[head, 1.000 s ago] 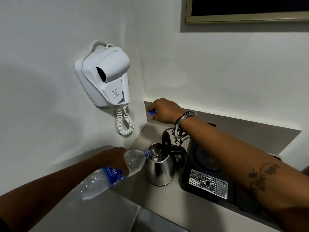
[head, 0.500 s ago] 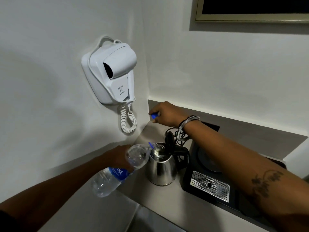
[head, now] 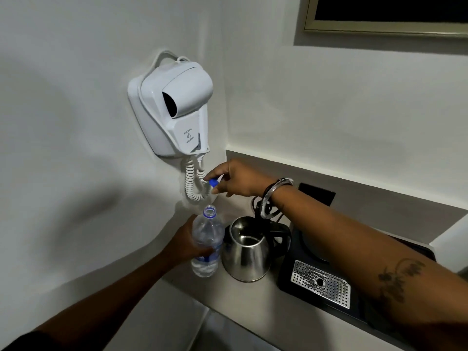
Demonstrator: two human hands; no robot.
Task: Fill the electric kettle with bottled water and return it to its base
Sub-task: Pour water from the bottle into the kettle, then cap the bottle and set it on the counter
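The left hand (head: 188, 245) is wrapped around the upright, uncapped bottle (head: 206, 245); its thin plastic looks soft, so grip mid-body gently. The right hand (head: 236, 177) pinches the blue cap (head: 213, 183). The steel kettle (head: 247, 252), likely heavier with water in it, is best lifted by its black handle (head: 281, 236).

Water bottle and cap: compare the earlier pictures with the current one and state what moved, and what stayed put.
The left hand has swung the water bottle from tilted over the kettle back to upright beside it. The right hand has brought the blue cap, pinched in its fingers, out from the corner toward the bottle. The kettle stays on the counter, lid open, off its base.
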